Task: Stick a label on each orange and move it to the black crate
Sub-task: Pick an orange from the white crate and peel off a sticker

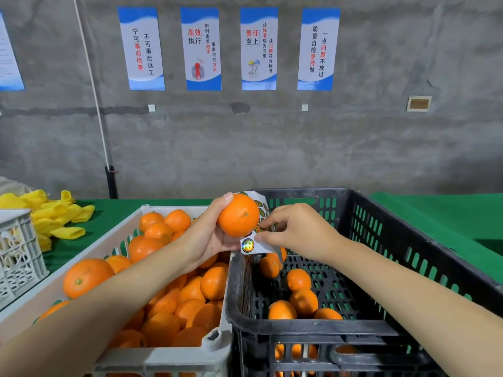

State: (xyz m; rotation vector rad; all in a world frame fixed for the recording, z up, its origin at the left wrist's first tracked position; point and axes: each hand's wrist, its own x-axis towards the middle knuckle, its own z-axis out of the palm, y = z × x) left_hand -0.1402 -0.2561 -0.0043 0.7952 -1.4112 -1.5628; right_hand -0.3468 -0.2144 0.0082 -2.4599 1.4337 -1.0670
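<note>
Black crate (pixel 299 326) rim low centre, orange (pixel 238 215) above.
Firm, light, cupped in left hand (pixel 209 238); flimsy label sheet (pixel 255 244) pinched at edge by right hand (pixel 299 232).

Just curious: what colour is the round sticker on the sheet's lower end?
The sticker is shiny rainbow-coloured with a dark rim; head view shows it.

On my feed the person shows as two bare hands and two bare forearms. The left hand (pixel 208 239) and right hand (pixel 300 231) are uncovered to the fingertips; the left thumb (pixel 222 204) carries a short, plain, rounded nail. The left forearm (pixel 122 291) and right forearm (pixel 394 281) run bare as far as the bottom edge of my view.
</note>
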